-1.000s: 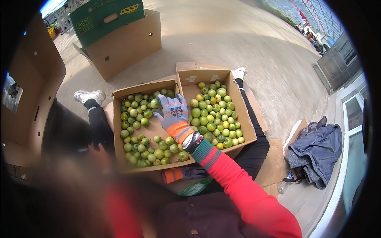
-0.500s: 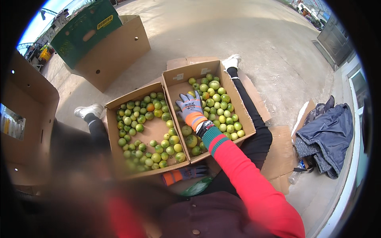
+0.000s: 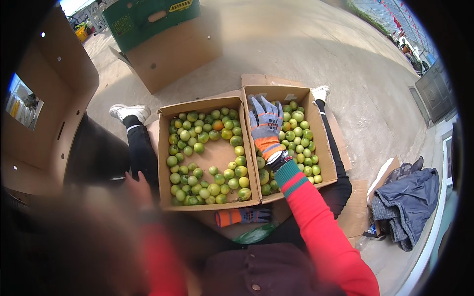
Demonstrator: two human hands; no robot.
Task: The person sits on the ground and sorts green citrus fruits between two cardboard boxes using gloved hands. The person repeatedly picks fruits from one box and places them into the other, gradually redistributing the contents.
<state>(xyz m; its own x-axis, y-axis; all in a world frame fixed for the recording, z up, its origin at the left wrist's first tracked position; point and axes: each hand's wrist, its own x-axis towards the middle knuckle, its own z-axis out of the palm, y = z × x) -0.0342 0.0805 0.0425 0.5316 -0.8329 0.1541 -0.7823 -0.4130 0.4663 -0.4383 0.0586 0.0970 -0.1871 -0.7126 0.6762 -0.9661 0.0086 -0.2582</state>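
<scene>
My right hand [image 3: 266, 123], in a grey and orange work glove, is over the left side of the right cardboard box [image 3: 326, 163]. Its fingers are stretched and spread, with nothing seen in them. Beside it lie many small green tomatoes [image 3: 299, 133]. To the left, a second cardboard box [image 3: 210, 105] holds more green tomatoes [image 3: 187, 135] around a bare patch of its bottom; one tomato [image 3: 217, 125] is orange. My bare left hand [image 3: 138, 190], partly blurred, is low beside that box. A thin white stick [image 3: 117, 178] juts out at its fingertips, seemingly held.
Another glove [image 3: 242, 216] and a green plastic piece [image 3: 256, 234] lie in front of the boxes. My legs stretch out on both sides. A tall open carton [image 3: 74, 106] stands at left, a green and brown carton [image 3: 170, 54] behind. Dark jackets [image 3: 407, 200] lie at right.
The view has shifted, so the boxes sit farther right. My right hand has lifted off the tomatoes toward the box's left wall. My left hand has come into view.
</scene>
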